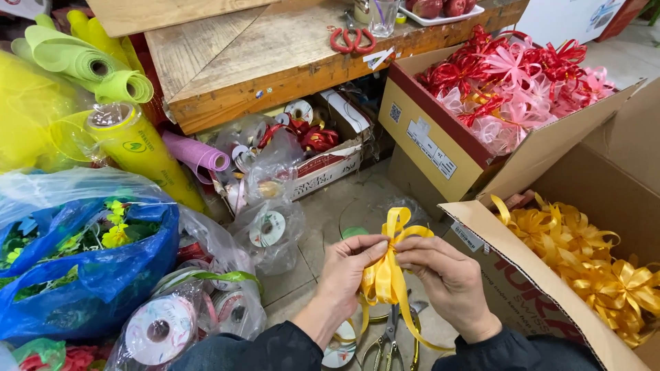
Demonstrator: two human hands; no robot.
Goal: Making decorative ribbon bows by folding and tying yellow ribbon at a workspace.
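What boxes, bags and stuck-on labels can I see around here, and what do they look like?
Cardboard box, upper right: brown, white stickers, red and pink bows inside.
Open carton, lower right: brown, holds yellow bows.
Blue plastic bag, left: holds greenery.
White box, under the bench: ribbon spools.

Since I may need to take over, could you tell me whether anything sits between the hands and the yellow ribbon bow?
Nothing visible does: the left hand and right hand both already pinch the yellow ribbon bow at its middle, holding it above the scissors on the floor.
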